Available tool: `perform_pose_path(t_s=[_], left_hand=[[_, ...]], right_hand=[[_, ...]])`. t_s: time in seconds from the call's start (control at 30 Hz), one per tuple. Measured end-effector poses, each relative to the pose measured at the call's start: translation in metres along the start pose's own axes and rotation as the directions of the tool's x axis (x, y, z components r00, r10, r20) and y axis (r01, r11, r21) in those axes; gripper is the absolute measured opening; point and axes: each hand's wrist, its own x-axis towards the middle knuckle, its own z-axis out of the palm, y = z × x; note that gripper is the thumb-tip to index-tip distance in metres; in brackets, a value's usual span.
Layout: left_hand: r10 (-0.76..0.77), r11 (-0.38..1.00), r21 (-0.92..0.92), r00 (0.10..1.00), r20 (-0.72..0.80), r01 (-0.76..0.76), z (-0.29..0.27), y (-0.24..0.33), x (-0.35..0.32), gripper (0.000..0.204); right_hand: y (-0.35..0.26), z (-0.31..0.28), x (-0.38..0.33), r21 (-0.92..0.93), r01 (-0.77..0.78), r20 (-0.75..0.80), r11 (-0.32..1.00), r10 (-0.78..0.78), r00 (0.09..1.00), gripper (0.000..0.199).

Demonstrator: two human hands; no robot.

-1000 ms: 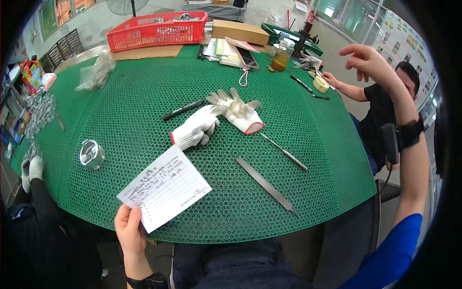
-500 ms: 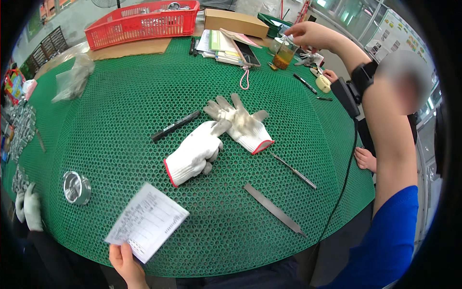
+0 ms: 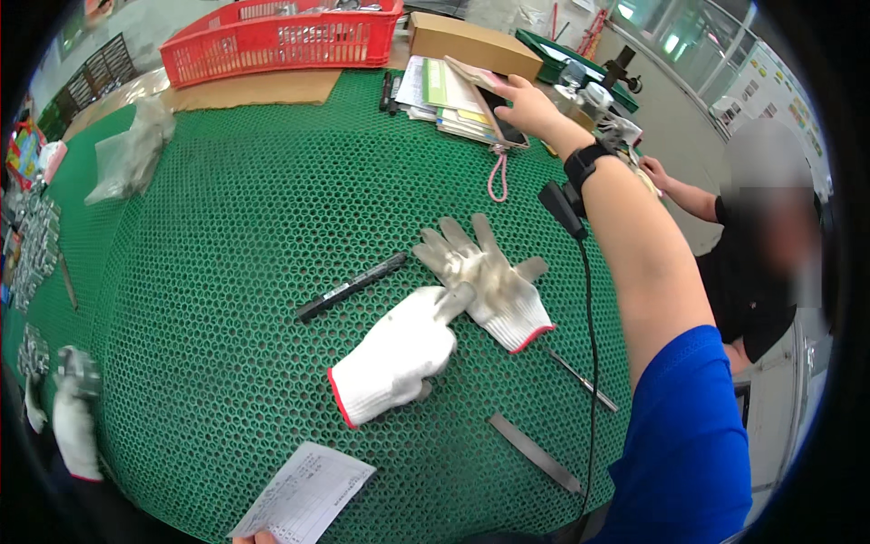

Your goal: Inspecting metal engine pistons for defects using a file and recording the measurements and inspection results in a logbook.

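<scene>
My left hand (image 3: 255,538) shows only its fingertips at the lower edge, closed on a printed paper sheet (image 3: 313,490). Far out over the table, my right hand (image 3: 533,111) has its fingers apart above a dark phone (image 3: 509,127) and a pink-edged booklet (image 3: 473,72), on a stack of papers (image 3: 426,83). Whether the fingertips touch either one, I cannot tell. Between my arms lie two grey-white work gloves, one palm up (image 3: 485,281) and the other (image 3: 394,358) overlapping it. A black marker (image 3: 352,287) rests beside them.
A flat metal strip (image 3: 536,453) and a thin metal rod (image 3: 584,381) lie near my right arm, along a black cable (image 3: 591,363). Behind stand a red crate (image 3: 281,45) and a cardboard box (image 3: 473,43). Co-workers are at left, with a gloved hand (image 3: 74,426), and at right (image 3: 752,263).
My right hand has moved left from the jar to the phone and papers. The view has shifted. At left, the round metal part has left its place; a co-worker's glove now holds a metal part.
</scene>
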Motion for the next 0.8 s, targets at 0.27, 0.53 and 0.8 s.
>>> perform_pose_path(t_s=[0.27, 0.53, 0.8], left_hand=[[0.636, 0.523, 0.401, 0.657, 0.404, -0.752, 0.024, -0.058, 0.07, 0.045], [0.562, 0.59, 0.396, 0.71, 0.425, -0.704, 0.015, -0.076, 0.068, 0.045], [0.453, 0.889, 0.228, 0.839, -0.301, -0.398, -0.07, -0.221, -0.132, 0.031]], right_hand=[[0.039, 0.076, 0.023, -0.006, -0.156, -0.157, 0.988, 0.153, 0.976, 0.059], [0.027, 0.091, 0.014, -0.115, -0.149, -0.08, 0.982, 0.14, 0.987, 0.053], [0.043, 0.017, -0.022, -0.217, 0.21, -0.589, 0.953, -0.3, 0.751, 0.023]])
